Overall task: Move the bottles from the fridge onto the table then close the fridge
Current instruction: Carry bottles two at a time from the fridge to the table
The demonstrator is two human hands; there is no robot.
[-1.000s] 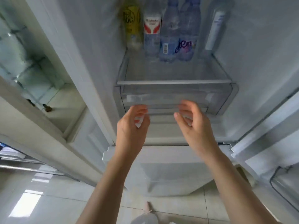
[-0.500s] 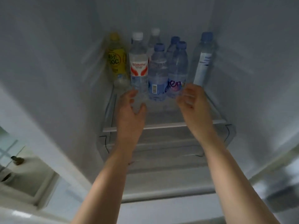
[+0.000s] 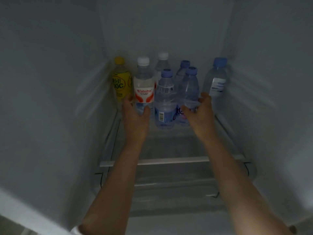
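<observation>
Dim, grey-white light; a strip of pale floor (image 3: 10, 224) at bottom left.

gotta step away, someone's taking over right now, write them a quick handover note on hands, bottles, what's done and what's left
Left hand: closing around the base of the red-label bottle, grip not yet firm.
Right hand: cupping the blue-cap bottle, thumb on its near side.
All seven bottles stand on the fridge shelf, including the yellow bottle at the left and one at the right.
Done: nothing moved so far.
Left: carry every bottle to the table, then close the fridge.
</observation>
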